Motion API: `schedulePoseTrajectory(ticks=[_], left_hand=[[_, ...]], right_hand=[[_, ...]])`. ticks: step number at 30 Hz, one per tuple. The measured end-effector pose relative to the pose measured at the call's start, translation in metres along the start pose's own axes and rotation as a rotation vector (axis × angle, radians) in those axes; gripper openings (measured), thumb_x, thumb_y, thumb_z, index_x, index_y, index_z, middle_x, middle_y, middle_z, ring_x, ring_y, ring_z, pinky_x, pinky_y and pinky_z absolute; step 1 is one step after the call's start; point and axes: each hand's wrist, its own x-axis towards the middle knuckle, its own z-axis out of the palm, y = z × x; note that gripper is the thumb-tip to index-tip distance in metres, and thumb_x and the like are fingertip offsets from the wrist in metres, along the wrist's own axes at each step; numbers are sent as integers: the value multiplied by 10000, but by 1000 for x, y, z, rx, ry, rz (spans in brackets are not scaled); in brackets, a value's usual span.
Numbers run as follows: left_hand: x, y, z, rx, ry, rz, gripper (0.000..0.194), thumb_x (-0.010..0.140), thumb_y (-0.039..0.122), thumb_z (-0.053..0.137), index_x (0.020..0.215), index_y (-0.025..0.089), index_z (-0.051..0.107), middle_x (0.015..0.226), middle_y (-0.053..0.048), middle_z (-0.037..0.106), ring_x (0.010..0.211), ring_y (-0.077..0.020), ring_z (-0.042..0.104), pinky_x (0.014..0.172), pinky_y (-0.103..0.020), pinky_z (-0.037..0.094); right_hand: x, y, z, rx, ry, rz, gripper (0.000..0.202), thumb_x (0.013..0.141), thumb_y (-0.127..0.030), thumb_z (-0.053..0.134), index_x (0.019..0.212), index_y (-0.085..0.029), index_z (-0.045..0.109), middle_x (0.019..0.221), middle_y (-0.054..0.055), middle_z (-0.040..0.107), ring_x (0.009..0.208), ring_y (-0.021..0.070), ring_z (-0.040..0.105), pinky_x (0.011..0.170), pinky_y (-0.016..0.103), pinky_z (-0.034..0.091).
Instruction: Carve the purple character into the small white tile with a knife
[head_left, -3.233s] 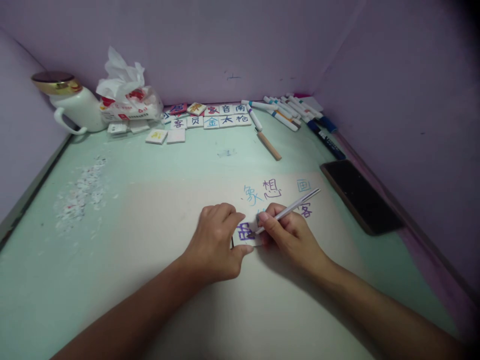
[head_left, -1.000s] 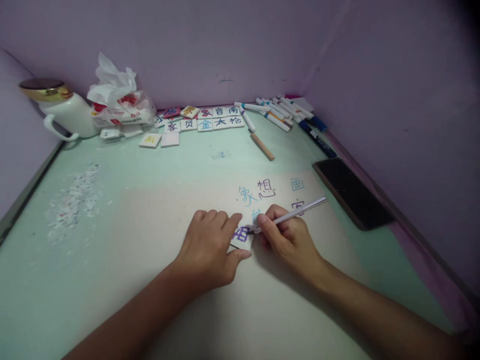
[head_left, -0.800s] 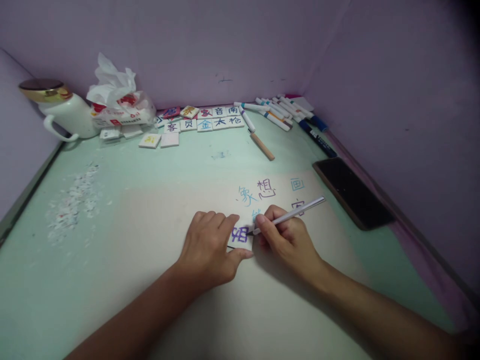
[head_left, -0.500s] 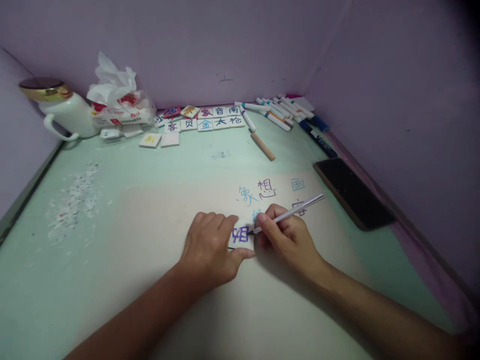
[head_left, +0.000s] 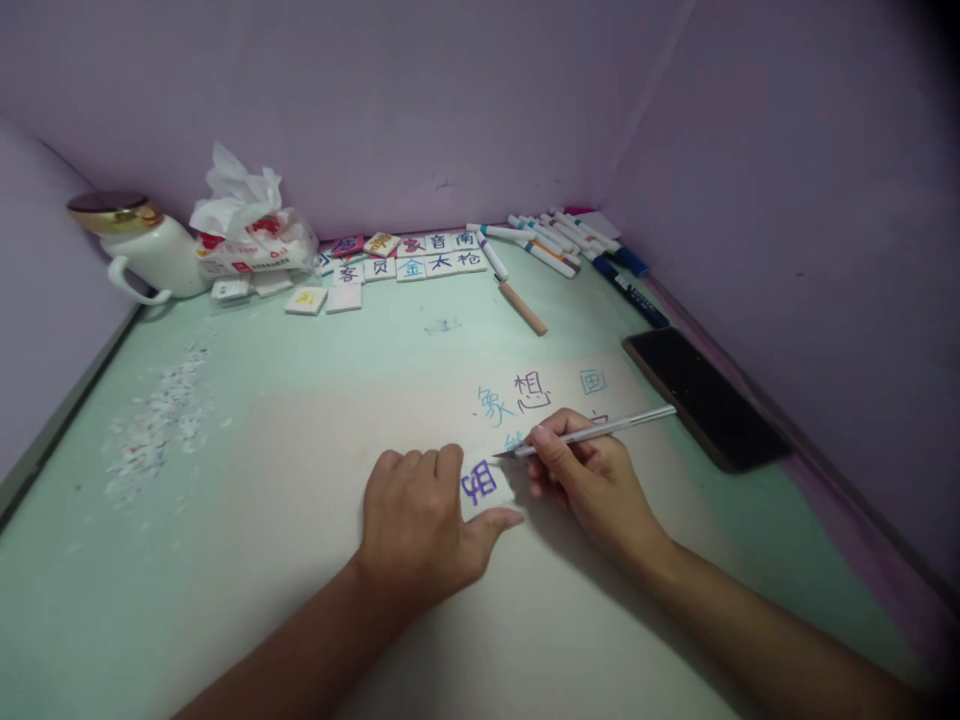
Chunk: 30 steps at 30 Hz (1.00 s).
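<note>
A small white square block with a purple character drawn on it rests on the pale board. My left hand is closed on its left side, fingers behind and thumb along the near edge. Between the thumb and fingers of my right hand is a slim silver craft knife, slanting up to the right. Its dark pointed tip is close to the block's far right edge; whether it touches, I cannot tell. Part of the block is hidden under my left fingers.
Character blocks line the back, beside markers. A wooden-handled tool lies before them. At right is a phone; at left, white shavings, a tissue pack and a white mug. Handwritten characters mark the board.
The block has turned in my left hand, so its character now sits tilted. The knife tip has moved off the character towards the far edge. The view has shifted slightly.
</note>
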Motion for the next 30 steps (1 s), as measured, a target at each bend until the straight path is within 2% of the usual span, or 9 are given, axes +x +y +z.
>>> schedulePoseTrajectory(ticks=[8, 16, 21, 27, 30], left_hand=[[-4, 0, -10, 51, -25, 32, 360, 776, 527, 541, 730, 170, 537, 607, -55, 540, 579, -258, 521, 590, -398, 341], [-2, -4, -8, -120, -110, 10, 306, 757, 430, 599, 885, 155, 563, 852, -100, 568, 803, -287, 518, 694, -421, 374], [-5, -10, -6, -179, -83, 36, 302, 755, 392, 613, 932, 155, 553, 897, -108, 567, 850, -289, 521, 730, -432, 383], [-6, -20, -6, -188, -46, 50, 259, 777, 360, 590, 918, 147, 548, 872, -108, 571, 839, -293, 532, 715, -435, 390], [-8, -24, -7, -162, -14, 29, 263, 780, 363, 590, 910, 137, 551, 874, -118, 568, 837, -298, 531, 705, -438, 392]], right_hand=[[3, -3, 3, -30, -27, 39, 352, 814, -480, 601, 657, -182, 498, 490, -34, 530, 429, 90, 441, 426, 215, 324], [16, -3, 13, 66, 81, 11, 311, 823, -456, 600, 706, -182, 512, 515, -36, 553, 438, 82, 454, 432, 203, 334], [13, 0, 19, 93, 122, -29, 314, 823, -446, 603, 684, -180, 509, 480, -49, 526, 419, 71, 440, 408, 189, 310], [15, 3, 33, 4, 86, -105, 301, 867, -407, 566, 681, -181, 494, 463, -64, 503, 416, 61, 407, 421, 190, 297], [11, 5, 32, -45, 72, -116, 300, 878, -403, 554, 684, -182, 495, 470, -61, 507, 421, 64, 411, 425, 198, 290]])
